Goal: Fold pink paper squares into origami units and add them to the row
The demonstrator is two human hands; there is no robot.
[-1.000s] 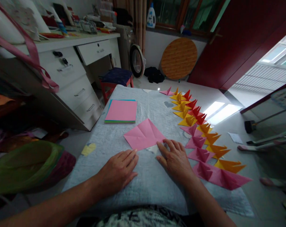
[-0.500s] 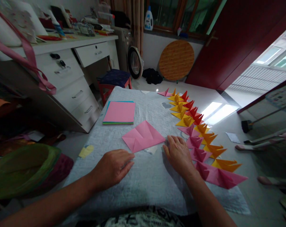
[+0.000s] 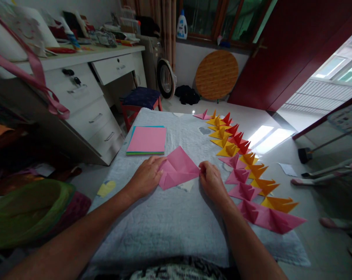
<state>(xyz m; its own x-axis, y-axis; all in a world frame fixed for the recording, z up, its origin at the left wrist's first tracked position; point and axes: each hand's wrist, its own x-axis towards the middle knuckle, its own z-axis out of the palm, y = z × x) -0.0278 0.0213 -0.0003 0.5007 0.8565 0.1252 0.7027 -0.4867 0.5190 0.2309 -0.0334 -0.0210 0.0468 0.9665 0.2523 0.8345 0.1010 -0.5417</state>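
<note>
A pink sheet of origami paper (image 3: 178,167), creased and partly folded, lies on the cloth-covered table in front of me. My left hand (image 3: 147,175) covers its left corner, fingers closed over the edge. At the opposite corner, my right hand (image 3: 212,181) pinches the paper between thumb and curled fingers. Behind the sheet and to the left is a stack of square coloured paper (image 3: 147,140), pink on top with blue and green edges showing. Folded pink paper pieces (image 3: 244,190) stand in a row just right of my right hand.
Yellow folded pieces (image 3: 222,134), orange ones (image 3: 262,184) and red ones (image 3: 237,138) line the table's right side. A stool (image 3: 141,97) and a white desk (image 3: 88,112) are beyond the left edge. A green-lined bin (image 3: 33,210) stands at the lower left.
My left hand has moved forward onto the paper's left corner. My right hand has curled and closed on the right corner, and the sheet has shifted slightly.
</note>
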